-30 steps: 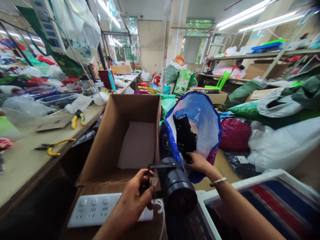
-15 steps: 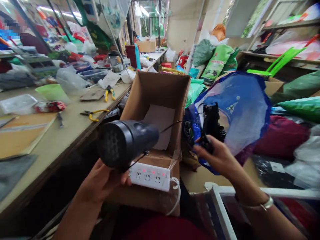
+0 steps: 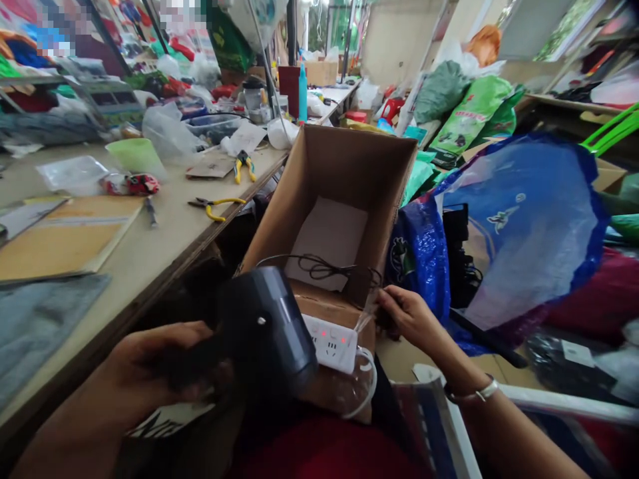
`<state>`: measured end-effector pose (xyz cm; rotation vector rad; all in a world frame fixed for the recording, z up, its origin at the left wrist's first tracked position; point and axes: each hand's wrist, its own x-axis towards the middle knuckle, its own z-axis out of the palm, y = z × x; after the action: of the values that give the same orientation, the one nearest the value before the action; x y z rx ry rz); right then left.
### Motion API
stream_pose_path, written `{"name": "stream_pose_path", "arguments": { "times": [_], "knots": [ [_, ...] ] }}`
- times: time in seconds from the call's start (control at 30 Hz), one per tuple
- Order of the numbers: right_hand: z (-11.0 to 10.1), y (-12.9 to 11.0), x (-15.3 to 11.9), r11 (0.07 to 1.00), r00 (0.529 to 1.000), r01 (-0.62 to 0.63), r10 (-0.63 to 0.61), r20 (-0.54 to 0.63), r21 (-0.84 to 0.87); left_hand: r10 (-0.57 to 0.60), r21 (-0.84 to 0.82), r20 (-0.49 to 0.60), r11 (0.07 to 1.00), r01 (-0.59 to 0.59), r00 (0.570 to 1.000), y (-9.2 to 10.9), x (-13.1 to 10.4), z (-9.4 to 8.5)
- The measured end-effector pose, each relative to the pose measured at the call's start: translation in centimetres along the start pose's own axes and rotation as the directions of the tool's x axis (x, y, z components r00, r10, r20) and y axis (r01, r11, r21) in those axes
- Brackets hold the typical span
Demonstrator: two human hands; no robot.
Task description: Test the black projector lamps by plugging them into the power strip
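Observation:
A black device with a handle and a thick round head, shaped like a hair dryer, is tilted close in front of me. My left hand is wrapped round its handle. A thin black cord hangs in loose loops over the near end of an open cardboard box. My right hand pinches the cord's right end beside that box. Between my hands, a white power strip with red lights lies on the box's near flap, partly hidden by the device.
On the workbench at left lie yellow-handled pliers, a second pair and a cardboard sheet. A blue plastic bag holding black items stands right of the box. A white frame crosses the lower right.
The device has turned and dropped lower, its honeycomb face now out of sight. My right hand has moved left from the bag to the box's edge, bringing the looped cord over the box.

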<state>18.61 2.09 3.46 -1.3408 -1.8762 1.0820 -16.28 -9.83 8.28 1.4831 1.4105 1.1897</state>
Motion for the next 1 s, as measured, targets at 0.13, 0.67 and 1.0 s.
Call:
{"name": "stream_pose_path", "arguments": {
  "times": [0.13, 0.67, 1.0],
  "knots": [
    [2.8, 0.3, -1.1, 0.993, 0.976, 0.023, -0.048, 0.214, 0.114, 0.049, 0.173, 0.246, 0.980, -0.094, 0.968, 0.6, 0.4, 0.0],
    [6.9, 3.3, -3.4, 0.851, 0.911, 0.349, -0.407, -0.073, -0.392, 0.388, 0.596, 0.194, 0.683, -0.423, 0.901, -4.2, 0.6, 3.3],
    [9.2, 4.7, -4.8, 0.753, 0.857, 0.435, -0.515, -0.031, -0.493, 0.596, 0.644, 0.099, 0.573, -0.507, 0.797, -6.2, 3.7, 7.2]
  ]
}}
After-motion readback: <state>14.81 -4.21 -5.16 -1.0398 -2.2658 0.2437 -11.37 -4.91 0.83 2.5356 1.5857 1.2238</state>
